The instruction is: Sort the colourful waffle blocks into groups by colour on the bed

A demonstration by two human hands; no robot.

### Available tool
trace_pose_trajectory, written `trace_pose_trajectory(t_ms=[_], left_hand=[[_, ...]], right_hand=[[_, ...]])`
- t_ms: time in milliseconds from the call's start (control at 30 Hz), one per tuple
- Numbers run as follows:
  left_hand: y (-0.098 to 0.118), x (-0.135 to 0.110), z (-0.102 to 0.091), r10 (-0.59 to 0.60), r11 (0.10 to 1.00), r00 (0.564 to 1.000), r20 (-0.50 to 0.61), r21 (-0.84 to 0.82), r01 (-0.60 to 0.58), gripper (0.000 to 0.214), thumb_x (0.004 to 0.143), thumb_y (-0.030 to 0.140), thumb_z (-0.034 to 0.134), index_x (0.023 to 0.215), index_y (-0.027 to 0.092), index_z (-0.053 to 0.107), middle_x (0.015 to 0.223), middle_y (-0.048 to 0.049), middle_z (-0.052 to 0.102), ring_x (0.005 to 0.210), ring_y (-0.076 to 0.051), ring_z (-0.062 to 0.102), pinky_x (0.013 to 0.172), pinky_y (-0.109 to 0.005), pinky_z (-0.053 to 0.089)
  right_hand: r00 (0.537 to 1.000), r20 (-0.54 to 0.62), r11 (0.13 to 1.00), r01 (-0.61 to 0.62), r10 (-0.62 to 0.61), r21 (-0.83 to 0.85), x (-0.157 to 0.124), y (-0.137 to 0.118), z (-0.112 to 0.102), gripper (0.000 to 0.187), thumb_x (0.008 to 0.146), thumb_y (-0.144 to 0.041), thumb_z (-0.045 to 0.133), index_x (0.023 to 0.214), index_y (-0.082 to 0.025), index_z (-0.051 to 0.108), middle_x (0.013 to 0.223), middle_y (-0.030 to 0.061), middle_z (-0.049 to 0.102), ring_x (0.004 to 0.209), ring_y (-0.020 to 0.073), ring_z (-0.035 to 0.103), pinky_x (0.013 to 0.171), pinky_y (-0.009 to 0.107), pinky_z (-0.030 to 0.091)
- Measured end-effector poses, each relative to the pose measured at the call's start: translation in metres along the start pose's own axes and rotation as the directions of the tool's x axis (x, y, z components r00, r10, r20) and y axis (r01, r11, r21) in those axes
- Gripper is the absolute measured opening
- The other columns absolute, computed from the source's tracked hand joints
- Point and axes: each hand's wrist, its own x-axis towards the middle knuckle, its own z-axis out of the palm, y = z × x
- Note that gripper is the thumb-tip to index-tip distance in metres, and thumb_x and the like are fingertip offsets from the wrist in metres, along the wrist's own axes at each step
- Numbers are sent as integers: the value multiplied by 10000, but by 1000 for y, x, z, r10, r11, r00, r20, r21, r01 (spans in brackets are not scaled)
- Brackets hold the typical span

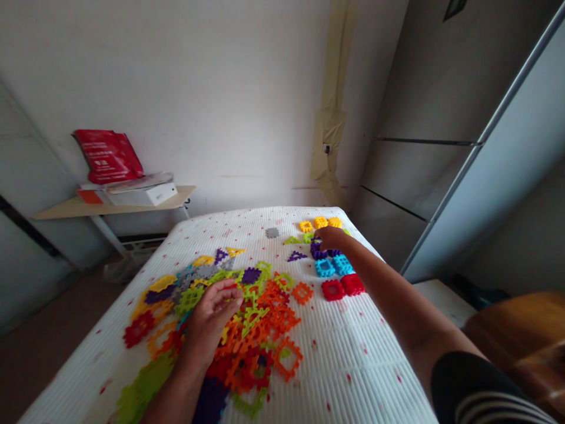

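My left hand (216,303) hovers over a mixed pile of plastic interlocking pieces, its fingers loosely curled and the thumb apart, with no piece visibly held. Beneath and around it lie orange pieces (282,318), lime-green pieces (189,300) and a purple piece (251,275). On the far right side of the bed-like surface, my right hand (331,238) has its fingers bent down on a purple interlocking piece (316,248). Its fingertips are partly hidden. Close by are blue pieces (325,268), red pieces (333,290) and yellow pieces (320,222), grouped by colour.
A white ribbed cover (344,353) with red specks lies under everything. A grey piece (272,233) and a purple triangle (296,256) sit apart from the pile. Red bags (106,156) and a white box (145,194) rest on a side table (62,210). A grey cabinet (424,118) stands right.
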Motion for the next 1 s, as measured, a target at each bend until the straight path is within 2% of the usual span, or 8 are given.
trace_pose_trajectory(t_ms=[333,500,600,667,733,833,900,1000], left_hand=[[-4,3,-3,10,1000,1000,29,1,-10,485,658,404,676,1063,178,533,879,-40,663,817,-176,621,749,-284,476],[-7,4,-4,24,999,999,32,28,-25,471,667,392,668,1066,181,534,875,-35,664,793,-173,618,736,-285,469],[-10,5,-5,71,992,997,34,106,-74,421,682,385,639,1036,174,556,885,-47,663,802,-192,621,750,-316,473],[-11,8,-6,160,958,987,27,238,-162,331,703,358,601,978,174,594,905,-59,665,844,-208,617,796,-345,465],[-10,15,-7,286,860,957,41,429,-276,228,718,298,561,898,180,636,907,-64,668,894,-219,602,853,-366,442],[-3,31,-5,420,615,891,172,668,-419,201,727,224,525,843,195,686,896,-63,669,940,-228,572,903,-374,411],[3,42,0,412,462,871,268,762,-454,221,743,247,537,876,201,707,982,-82,658,1001,-247,543,918,-385,396],[9,54,12,302,285,896,325,866,-410,272,743,341,586,940,199,709,1190,-125,578,1142,-303,456,938,-446,356]], right_hand=[[996,87,1000,-22,24,-18,9,-1,6,565,606,-191,716,1163,-227,628,1171,109,630,1024,308,602,763,336,502],[994,107,999,-26,28,-21,8,-4,7,558,613,-197,708,1165,-202,628,1163,121,632,1008,312,609,757,344,503],[993,117,999,-21,24,-25,8,-7,8,538,609,-175,705,1142,-190,640,1140,126,643,1017,323,603,752,350,503],[992,121,999,-20,23,-27,8,-8,8,523,607,-155,701,1126,-183,648,1119,128,652,1008,325,607,739,350,505],[993,119,999,-21,25,-28,7,-10,6,529,599,-135,704,1124,-169,646,1101,138,657,979,324,619,718,346,509],[997,72,999,-16,18,-29,2,-14,-2,595,598,-116,708,1182,-148,601,1136,159,635,1002,319,611,741,345,505],[1000,0,1000,-3,3,-31,-6,-21,-8,611,655,-117,665,1252,-144,538,1206,168,591,1070,309,576,800,353,489],[994,-103,999,45,-48,-29,-28,-42,-12,572,753,-137,562,1316,-155,461,1289,153,530,1131,272,538,877,350,454]])
